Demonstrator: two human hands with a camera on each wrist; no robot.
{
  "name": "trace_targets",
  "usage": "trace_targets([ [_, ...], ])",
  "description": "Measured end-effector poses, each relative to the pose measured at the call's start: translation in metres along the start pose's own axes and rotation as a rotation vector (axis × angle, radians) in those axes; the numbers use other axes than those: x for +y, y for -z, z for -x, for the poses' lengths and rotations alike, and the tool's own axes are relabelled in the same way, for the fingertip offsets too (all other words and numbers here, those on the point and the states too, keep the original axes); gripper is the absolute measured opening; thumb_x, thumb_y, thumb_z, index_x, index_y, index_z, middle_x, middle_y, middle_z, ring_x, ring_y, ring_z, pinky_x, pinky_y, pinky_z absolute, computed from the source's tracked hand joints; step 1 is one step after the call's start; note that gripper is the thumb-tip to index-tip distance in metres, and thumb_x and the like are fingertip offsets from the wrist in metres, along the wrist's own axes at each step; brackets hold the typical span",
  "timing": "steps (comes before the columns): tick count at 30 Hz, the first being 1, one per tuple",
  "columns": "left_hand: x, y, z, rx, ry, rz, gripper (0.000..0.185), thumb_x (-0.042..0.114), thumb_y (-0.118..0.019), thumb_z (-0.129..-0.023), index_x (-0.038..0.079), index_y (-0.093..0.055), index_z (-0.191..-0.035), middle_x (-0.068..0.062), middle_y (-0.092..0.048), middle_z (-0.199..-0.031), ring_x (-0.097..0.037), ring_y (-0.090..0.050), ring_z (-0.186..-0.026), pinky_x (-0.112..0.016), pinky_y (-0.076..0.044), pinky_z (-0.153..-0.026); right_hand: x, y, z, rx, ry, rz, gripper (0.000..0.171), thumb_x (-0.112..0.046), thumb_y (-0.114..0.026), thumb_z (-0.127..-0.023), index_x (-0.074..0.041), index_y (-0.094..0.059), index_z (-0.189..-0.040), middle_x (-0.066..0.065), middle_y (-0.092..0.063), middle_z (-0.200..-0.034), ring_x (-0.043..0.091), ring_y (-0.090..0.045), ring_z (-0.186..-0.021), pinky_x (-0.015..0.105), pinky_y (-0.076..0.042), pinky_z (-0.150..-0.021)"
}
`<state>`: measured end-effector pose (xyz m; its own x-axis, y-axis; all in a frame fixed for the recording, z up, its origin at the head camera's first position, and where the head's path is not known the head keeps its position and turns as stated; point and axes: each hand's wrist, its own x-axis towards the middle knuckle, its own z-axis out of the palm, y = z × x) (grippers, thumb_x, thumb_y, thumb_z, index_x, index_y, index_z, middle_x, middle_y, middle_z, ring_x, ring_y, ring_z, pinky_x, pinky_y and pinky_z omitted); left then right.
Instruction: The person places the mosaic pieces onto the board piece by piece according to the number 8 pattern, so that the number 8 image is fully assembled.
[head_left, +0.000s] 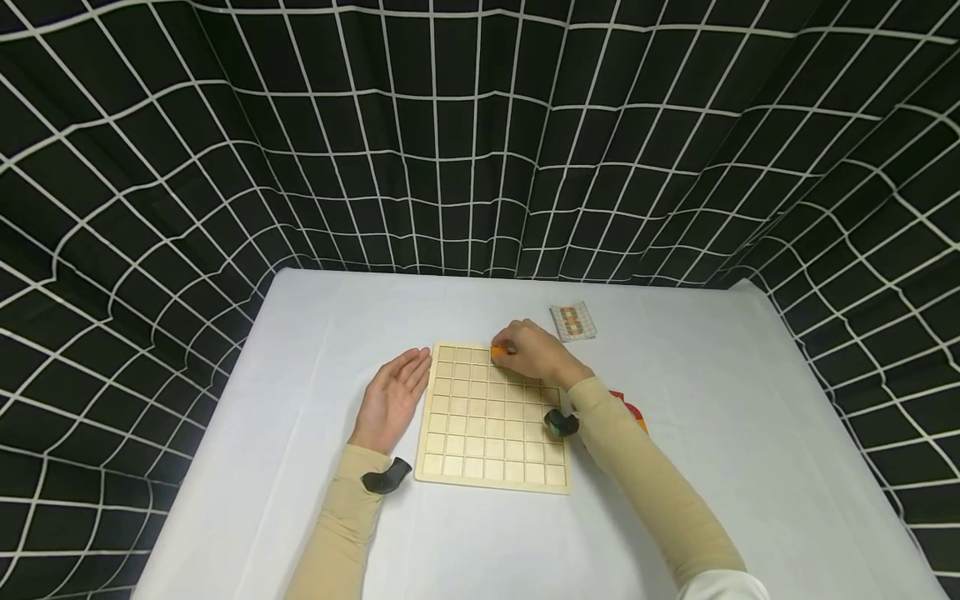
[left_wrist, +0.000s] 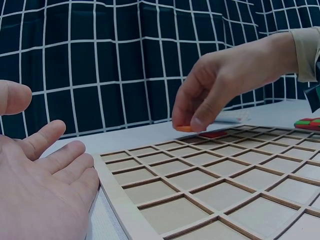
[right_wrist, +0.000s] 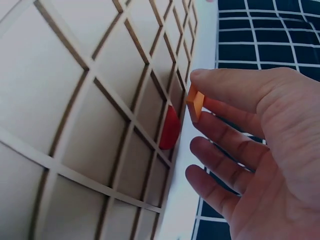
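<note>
A wooden grid board (head_left: pixel 491 425) lies on the white table. Over its far edge my right hand (head_left: pixel 532 350) pinches a small orange tile (right_wrist: pixel 195 102) between thumb and index finger, the other fingers loosely bent. The tile is just above the board in the left wrist view. A red piece (right_wrist: pixel 170 127) sits in a far-row cell close to it; in the head view my hand hides that piece. My left hand (head_left: pixel 390 404) rests beside the board's left edge, palm turned up and inward, fingers extended, holding nothing.
Behind the board at the right lies a stack of pattern cards (head_left: pixel 573 322). Red and orange pieces (head_left: pixel 633 410) are partly hidden behind my right forearm. A black curtain with white grid lines (head_left: pixel 480 133) hangs around the table (head_left: pixel 360 300).
</note>
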<state>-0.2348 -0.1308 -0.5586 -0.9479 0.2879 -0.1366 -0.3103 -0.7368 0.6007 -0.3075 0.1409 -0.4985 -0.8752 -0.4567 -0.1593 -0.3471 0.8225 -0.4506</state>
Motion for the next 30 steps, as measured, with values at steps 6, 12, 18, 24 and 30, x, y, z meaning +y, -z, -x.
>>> trace_targets([
  [6, 0.0005, -0.0015, -0.0001, 0.0, -0.003, -0.015, 0.057, 0.03, -0.028, -0.113, -0.003, -0.014, -0.157, -0.017, -0.016, -0.169, -0.026, -0.015, -0.159, -0.032, -0.015, -0.134, 0.0024, -0.0042, 0.001, 0.014, 0.008, -0.006, 0.029, -0.027, -0.071, -0.096, -0.01, -0.073, -0.12, 0.004, -0.068, -0.112, 0.02, -0.055, -0.103, 0.037, -0.055, -0.097],
  [12, 0.0003, 0.0, 0.0003, -0.004, 0.004, -0.013, 0.056, 0.03, -0.03, -0.112, -0.002, -0.016, -0.156, -0.015, -0.017, -0.169, -0.025, -0.016, -0.159, -0.031, -0.016, -0.134, 0.0022, -0.0073, 0.0008, 0.032, 0.019, 0.006, 0.027, -0.026, -0.073, -0.095, -0.011, -0.074, -0.118, 0.003, -0.069, -0.109, 0.019, -0.055, -0.1, 0.036, -0.055, -0.094],
  [18, -0.0002, 0.0017, 0.0006, -0.018, 0.0, -0.022, 0.057, 0.031, -0.03, -0.112, -0.002, -0.016, -0.156, -0.015, -0.016, -0.169, -0.025, -0.016, -0.159, -0.031, -0.016, -0.133, 0.0014, -0.0094, 0.0002, 0.047, 0.04, 0.017, 0.026, -0.023, -0.074, -0.093, -0.01, -0.074, -0.116, 0.003, -0.068, -0.103, 0.018, -0.053, -0.095, 0.034, -0.053, -0.087],
  [24, -0.0003, 0.0018, 0.0003, -0.015, -0.004, -0.021, 0.058, 0.03, -0.03, -0.112, -0.003, -0.014, -0.157, -0.016, -0.016, -0.169, -0.025, -0.016, -0.159, -0.031, -0.016, -0.133, 0.0017, -0.0107, -0.0001, 0.049, 0.051, 0.03, 0.027, -0.022, -0.074, -0.093, -0.01, -0.074, -0.116, 0.002, -0.067, -0.101, 0.018, -0.052, -0.093, 0.032, -0.05, -0.084],
  [30, 0.0002, 0.0017, -0.0002, -0.019, -0.001, -0.018, 0.058, 0.031, -0.031, -0.112, -0.003, -0.014, -0.157, -0.015, -0.018, -0.168, -0.025, -0.016, -0.159, -0.031, -0.016, -0.134, 0.0017, -0.0095, -0.0004, 0.04, 0.049, 0.038, 0.03, -0.023, -0.076, -0.091, -0.01, -0.073, -0.118, 0.003, -0.067, -0.103, 0.019, -0.052, -0.094, 0.033, -0.051, -0.085],
])
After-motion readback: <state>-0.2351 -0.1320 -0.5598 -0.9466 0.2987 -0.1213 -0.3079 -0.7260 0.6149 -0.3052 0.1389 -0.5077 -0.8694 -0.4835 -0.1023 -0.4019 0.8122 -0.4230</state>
